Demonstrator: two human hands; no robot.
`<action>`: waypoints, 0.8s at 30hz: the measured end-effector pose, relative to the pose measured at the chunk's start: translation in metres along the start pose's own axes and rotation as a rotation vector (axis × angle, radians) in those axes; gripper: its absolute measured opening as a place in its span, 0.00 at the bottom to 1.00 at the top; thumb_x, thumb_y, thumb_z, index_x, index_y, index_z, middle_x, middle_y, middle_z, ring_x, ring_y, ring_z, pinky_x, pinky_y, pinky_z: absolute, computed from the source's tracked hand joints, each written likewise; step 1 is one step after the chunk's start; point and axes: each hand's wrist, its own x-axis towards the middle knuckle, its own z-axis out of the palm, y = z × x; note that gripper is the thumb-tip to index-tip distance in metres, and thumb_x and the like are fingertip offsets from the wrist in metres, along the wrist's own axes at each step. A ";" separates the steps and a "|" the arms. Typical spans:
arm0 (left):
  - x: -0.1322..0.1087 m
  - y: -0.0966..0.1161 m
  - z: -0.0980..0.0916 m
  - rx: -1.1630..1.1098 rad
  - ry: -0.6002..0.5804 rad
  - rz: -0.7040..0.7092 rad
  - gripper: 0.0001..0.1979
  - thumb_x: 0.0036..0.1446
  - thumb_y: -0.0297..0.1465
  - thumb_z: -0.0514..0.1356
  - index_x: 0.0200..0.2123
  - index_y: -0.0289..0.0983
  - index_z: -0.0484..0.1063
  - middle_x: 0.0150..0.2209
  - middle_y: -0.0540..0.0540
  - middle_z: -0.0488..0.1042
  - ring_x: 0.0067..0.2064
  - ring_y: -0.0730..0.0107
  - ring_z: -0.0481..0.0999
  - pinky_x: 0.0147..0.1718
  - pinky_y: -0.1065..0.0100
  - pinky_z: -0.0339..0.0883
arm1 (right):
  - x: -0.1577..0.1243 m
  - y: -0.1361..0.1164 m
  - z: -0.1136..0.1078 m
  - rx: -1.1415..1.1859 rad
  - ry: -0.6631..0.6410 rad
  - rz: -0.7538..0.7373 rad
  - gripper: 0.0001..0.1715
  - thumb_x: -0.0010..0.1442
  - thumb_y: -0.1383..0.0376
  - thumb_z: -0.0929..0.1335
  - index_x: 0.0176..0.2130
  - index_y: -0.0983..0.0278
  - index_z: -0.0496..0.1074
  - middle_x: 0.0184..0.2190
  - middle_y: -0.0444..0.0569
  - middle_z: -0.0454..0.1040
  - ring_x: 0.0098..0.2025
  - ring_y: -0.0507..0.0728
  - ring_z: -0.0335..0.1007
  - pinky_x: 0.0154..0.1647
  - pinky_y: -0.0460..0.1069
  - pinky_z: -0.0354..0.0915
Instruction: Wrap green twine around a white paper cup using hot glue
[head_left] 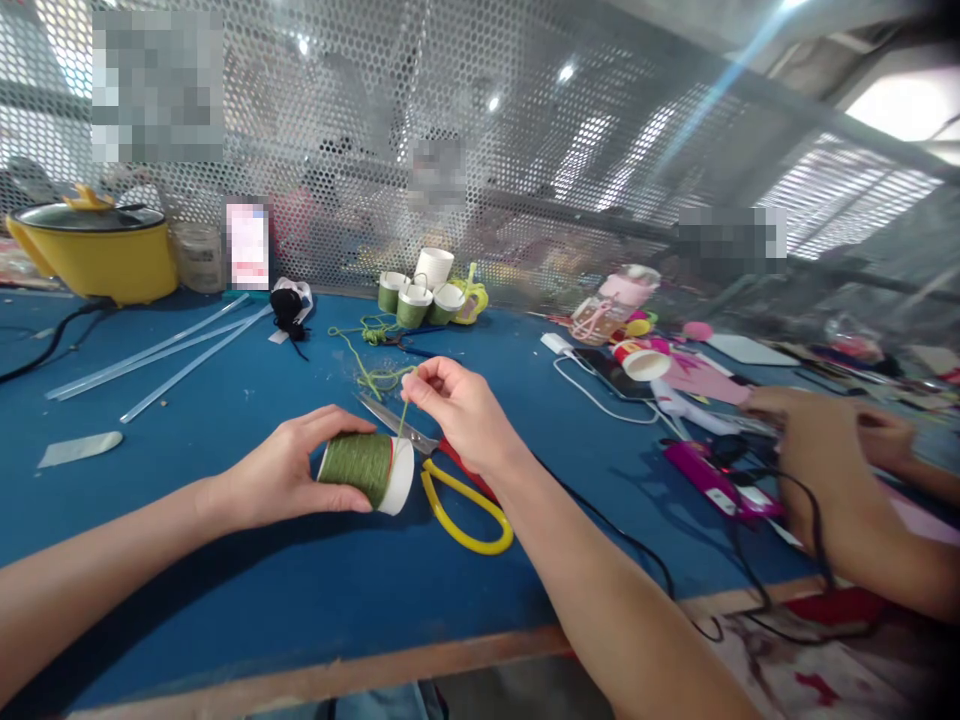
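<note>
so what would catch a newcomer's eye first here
The left hand grips a white paper cup wound with green string at the centre of the blue table, while the right hand pinches the loose green strand just above it. Scissors with yellow and red handles lie right beside the cup, and a lidded yellow electric pot stands at the far left.

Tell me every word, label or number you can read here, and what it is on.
No text can be read anywhere.
Pink and white box by the mesh wall: blurred out.
Pink tool on the table: pale patch, too small to read.
Cup wound with green string, in the left hand: no print shows.
Loose string pinched by the right hand: no tag.
</note>
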 end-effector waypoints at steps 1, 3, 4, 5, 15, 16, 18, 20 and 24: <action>0.000 0.000 0.000 0.000 -0.001 0.014 0.26 0.47 0.43 0.64 0.47 0.36 0.65 0.41 0.43 0.71 0.41 0.61 0.72 0.40 0.64 0.66 | 0.000 0.000 0.000 -0.016 -0.003 0.000 0.12 0.52 0.57 0.67 0.27 0.63 0.64 0.25 0.44 0.69 0.28 0.51 0.64 0.33 0.49 0.61; 0.000 0.001 0.000 -0.004 0.004 0.044 0.26 0.47 0.43 0.64 0.47 0.36 0.65 0.42 0.43 0.71 0.43 0.61 0.72 0.41 0.63 0.66 | 0.000 0.000 0.000 -0.043 -0.009 -0.003 0.13 0.52 0.57 0.67 0.27 0.63 0.64 0.25 0.44 0.69 0.28 0.51 0.64 0.32 0.49 0.61; 0.000 0.001 0.000 -0.006 0.005 0.058 0.26 0.47 0.42 0.64 0.47 0.36 0.65 0.43 0.43 0.70 0.43 0.61 0.72 0.42 0.63 0.66 | -0.001 0.000 0.000 -0.051 -0.014 -0.006 0.13 0.52 0.57 0.67 0.27 0.64 0.64 0.25 0.44 0.69 0.28 0.51 0.64 0.32 0.49 0.61; 0.000 0.001 0.000 -0.007 0.008 0.072 0.26 0.47 0.42 0.64 0.47 0.36 0.64 0.43 0.42 0.70 0.44 0.61 0.71 0.42 0.63 0.66 | -0.001 0.000 0.000 -0.056 -0.021 -0.008 0.13 0.53 0.57 0.67 0.27 0.64 0.64 0.25 0.44 0.69 0.28 0.51 0.63 0.31 0.48 0.61; -0.002 0.003 0.001 -0.003 0.024 0.164 0.27 0.48 0.41 0.64 0.49 0.37 0.62 0.45 0.41 0.68 0.47 0.59 0.70 0.45 0.62 0.66 | -0.003 0.000 0.004 -0.069 -0.079 -0.001 0.12 0.53 0.59 0.66 0.27 0.64 0.63 0.24 0.43 0.67 0.27 0.50 0.61 0.30 0.47 0.59; -0.002 0.003 0.001 -0.002 0.025 0.167 0.27 0.48 0.41 0.64 0.49 0.37 0.62 0.46 0.41 0.68 0.47 0.59 0.70 0.46 0.61 0.65 | -0.003 0.000 0.004 -0.069 -0.082 0.003 0.12 0.53 0.59 0.66 0.27 0.64 0.63 0.24 0.42 0.66 0.26 0.50 0.60 0.30 0.47 0.59; -0.002 0.004 0.001 0.001 0.024 0.169 0.28 0.48 0.41 0.64 0.49 0.38 0.62 0.46 0.40 0.68 0.48 0.58 0.69 0.46 0.61 0.65 | -0.003 0.000 0.004 -0.074 -0.087 0.013 0.11 0.53 0.59 0.66 0.27 0.64 0.63 0.24 0.42 0.66 0.26 0.50 0.60 0.30 0.47 0.58; -0.002 0.004 0.001 0.002 0.023 0.169 0.28 0.48 0.41 0.64 0.50 0.38 0.62 0.46 0.40 0.68 0.48 0.58 0.69 0.46 0.60 0.65 | -0.003 0.001 0.004 -0.085 -0.093 0.023 0.11 0.52 0.59 0.66 0.27 0.64 0.64 0.23 0.42 0.65 0.26 0.50 0.60 0.29 0.47 0.58; -0.002 0.005 0.001 0.007 0.044 0.177 0.28 0.48 0.42 0.64 0.50 0.38 0.62 0.46 0.40 0.68 0.47 0.58 0.69 0.46 0.59 0.66 | -0.003 0.001 0.004 -0.099 -0.093 0.036 0.12 0.52 0.58 0.66 0.27 0.64 0.64 0.23 0.41 0.65 0.25 0.49 0.58 0.28 0.47 0.57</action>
